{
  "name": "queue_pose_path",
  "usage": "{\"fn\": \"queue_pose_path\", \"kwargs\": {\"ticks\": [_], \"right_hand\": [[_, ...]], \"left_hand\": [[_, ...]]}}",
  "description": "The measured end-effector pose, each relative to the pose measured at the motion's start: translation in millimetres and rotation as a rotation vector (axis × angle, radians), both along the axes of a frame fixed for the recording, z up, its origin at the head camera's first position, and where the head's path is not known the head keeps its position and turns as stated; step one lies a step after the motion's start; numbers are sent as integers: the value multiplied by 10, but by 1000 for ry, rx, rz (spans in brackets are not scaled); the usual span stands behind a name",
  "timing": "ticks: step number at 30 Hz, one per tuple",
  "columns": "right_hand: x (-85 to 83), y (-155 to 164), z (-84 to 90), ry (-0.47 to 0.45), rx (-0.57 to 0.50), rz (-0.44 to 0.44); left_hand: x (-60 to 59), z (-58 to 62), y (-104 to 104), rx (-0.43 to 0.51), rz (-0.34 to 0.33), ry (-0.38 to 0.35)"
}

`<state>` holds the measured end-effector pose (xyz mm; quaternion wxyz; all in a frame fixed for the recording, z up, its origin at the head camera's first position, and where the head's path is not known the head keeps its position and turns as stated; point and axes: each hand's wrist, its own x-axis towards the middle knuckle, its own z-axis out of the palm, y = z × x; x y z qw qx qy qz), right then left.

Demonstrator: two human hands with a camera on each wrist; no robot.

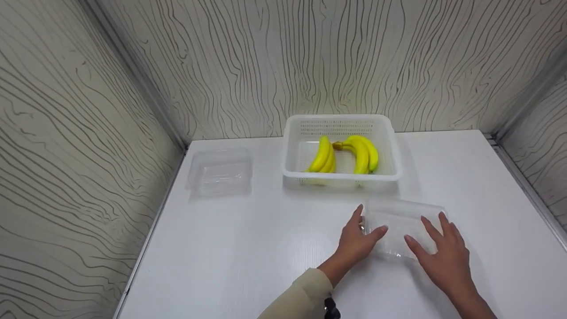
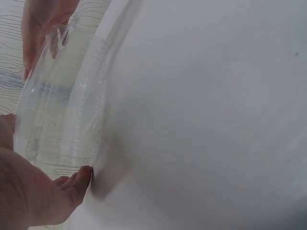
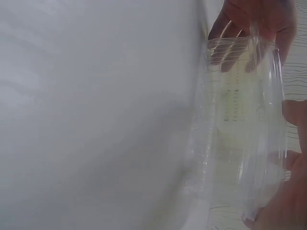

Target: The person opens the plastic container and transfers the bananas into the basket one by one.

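Note:
A clear plastic clamshell box (image 1: 401,226) lies between my two hands on the white table, and nothing shows inside it. My left hand (image 1: 356,241) holds its left end, thumb over the top and fingers along the side wall. In the left wrist view, those fingers (image 2: 79,184) curl against the end of the box, close to the tabletop. My right hand (image 1: 447,257) rests at the box's right end with thumb and fingers spread over the top. Through the plastic, the right wrist view shows the left hand (image 3: 230,48) at the far end.
A white plastic basket (image 1: 341,177) behind the box holds two bunches of bananas (image 1: 363,153). Another clear plastic container (image 1: 221,173) sits at the back left of the table (image 1: 212,248). Wood-patterned panels (image 1: 274,66) stand behind and at both sides.

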<state>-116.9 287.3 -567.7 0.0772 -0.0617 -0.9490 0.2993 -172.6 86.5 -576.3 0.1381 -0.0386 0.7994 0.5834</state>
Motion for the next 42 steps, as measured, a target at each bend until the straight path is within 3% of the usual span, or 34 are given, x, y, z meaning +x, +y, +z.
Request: {"fn": "queue_pose_path", "kwargs": {"ticks": [23, 42], "right_hand": [[-7, 2, -81, -1, -63, -5], [-71, 46, -60, -13, -28, -10]], "left_hand": [[87, -76, 41, -43, 60, 10], [69, -87, 79, 14, 66, 14]]}}
